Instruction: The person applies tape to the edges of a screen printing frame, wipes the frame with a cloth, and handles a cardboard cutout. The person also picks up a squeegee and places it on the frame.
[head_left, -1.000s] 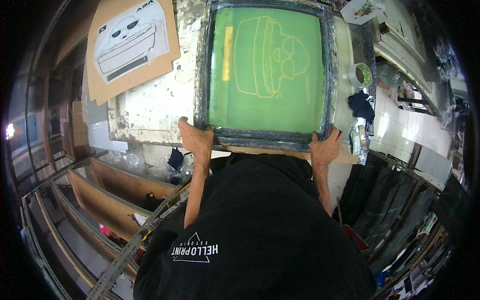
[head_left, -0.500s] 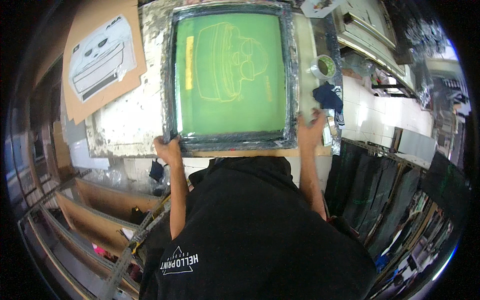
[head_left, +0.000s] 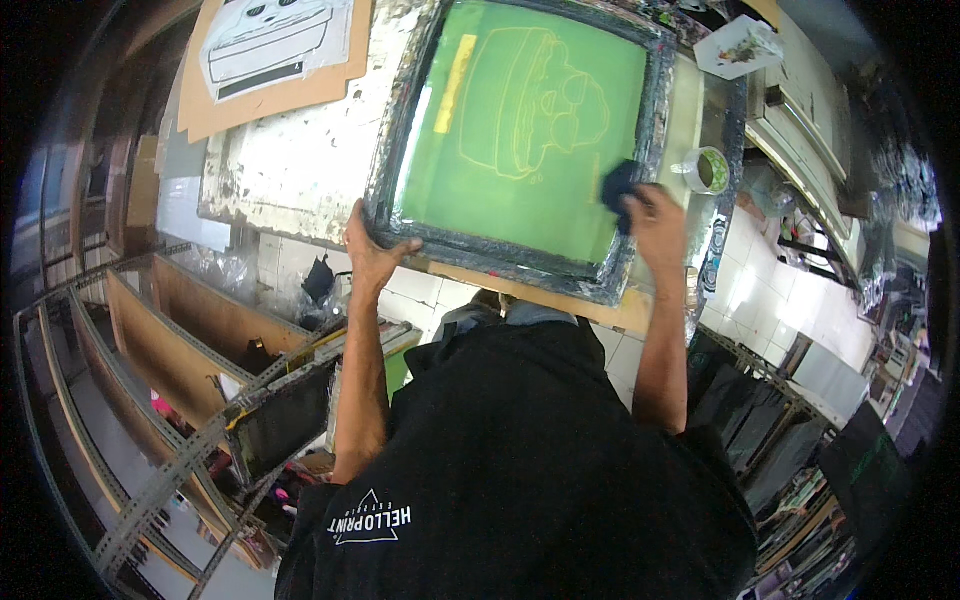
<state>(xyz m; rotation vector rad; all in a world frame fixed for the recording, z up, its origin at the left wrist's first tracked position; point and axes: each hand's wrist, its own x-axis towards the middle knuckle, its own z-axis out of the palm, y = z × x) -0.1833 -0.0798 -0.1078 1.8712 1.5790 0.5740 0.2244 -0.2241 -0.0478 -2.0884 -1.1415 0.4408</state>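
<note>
A silkscreen frame (head_left: 515,272) with dark, taped edges lies on the table before me. Its green mesh (head_left: 530,215) carries a pale yellow line drawing of a face with sunglasses, plus a yellow strip along the left side. My left hand (head_left: 372,252) grips the frame's near left corner, thumb along the near edge. In my right hand (head_left: 658,225) is a bunched dark navy cloth (head_left: 619,190), held over the mesh's lower right part. Whether the cloth presses on the mesh I cannot tell.
A white mug (head_left: 706,171) with green inside stands right of the frame. Beyond it sits a stained white container (head_left: 738,48). A printed drawing on cardboard (head_left: 350,62) lies at the far left. Wooden-panelled racks (head_left: 165,335) stand below left; dark boards (head_left: 775,405) stand below right.
My right hand has taken the dark cloth from the table's right side and brought it over the frame. My left hand stays at the corner. The view has shifted and tilted.
</note>
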